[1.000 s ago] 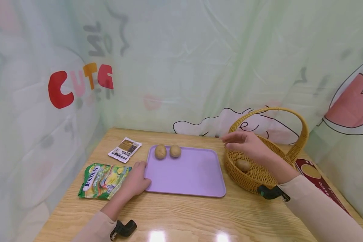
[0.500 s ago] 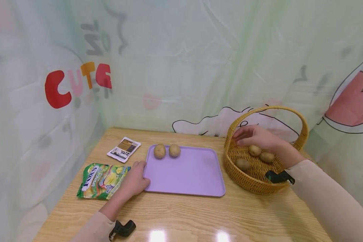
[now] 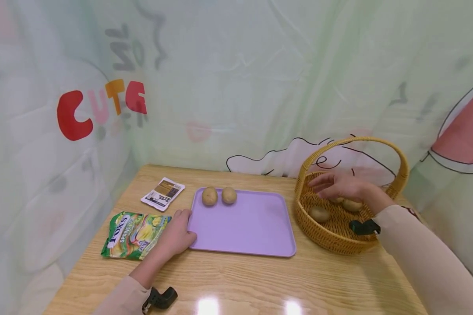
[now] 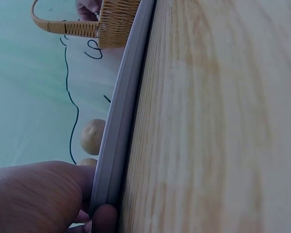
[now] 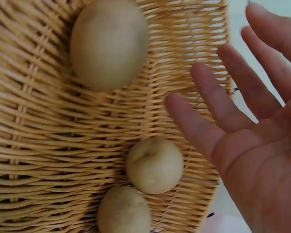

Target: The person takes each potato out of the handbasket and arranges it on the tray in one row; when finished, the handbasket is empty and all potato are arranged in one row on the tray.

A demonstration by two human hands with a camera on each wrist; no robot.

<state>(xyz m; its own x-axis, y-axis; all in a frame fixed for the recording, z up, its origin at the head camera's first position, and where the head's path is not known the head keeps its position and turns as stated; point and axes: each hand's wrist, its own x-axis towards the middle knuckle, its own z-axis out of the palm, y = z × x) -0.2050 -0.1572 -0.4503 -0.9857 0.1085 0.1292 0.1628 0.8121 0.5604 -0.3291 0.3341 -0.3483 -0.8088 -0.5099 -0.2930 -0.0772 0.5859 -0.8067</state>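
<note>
My left hand [image 3: 177, 234] pinches the left rim of a purple tray [image 3: 252, 223]; in the left wrist view, thumb and fingers lie on either side of the rim [image 4: 119, 102]. Two potatoes [image 3: 210, 196] sit at the tray's back left. On the right, my right hand [image 3: 337, 187] hovers inside a wicker basket [image 3: 339, 245], below its arched handle. Its fingers are spread and hold nothing in the right wrist view. Three potatoes lie in the basket: a large-looking potato [image 5: 109, 46], and two potatoes [image 5: 154, 165] close together, partly behind my hand in the head view.
A green Fox's candy bag [image 3: 134, 236] lies left of the tray, beside my left forearm. Behind it is a small white and brown packet [image 3: 163, 193]. A printed curtain [image 3: 220, 87] stands behind the wooden table [image 3: 236, 280].
My right hand has moved right and inward over the basket, with its fingers staying free. Two potatoes at the basket's back came into view. The left hand has stayed on the tray.
</note>
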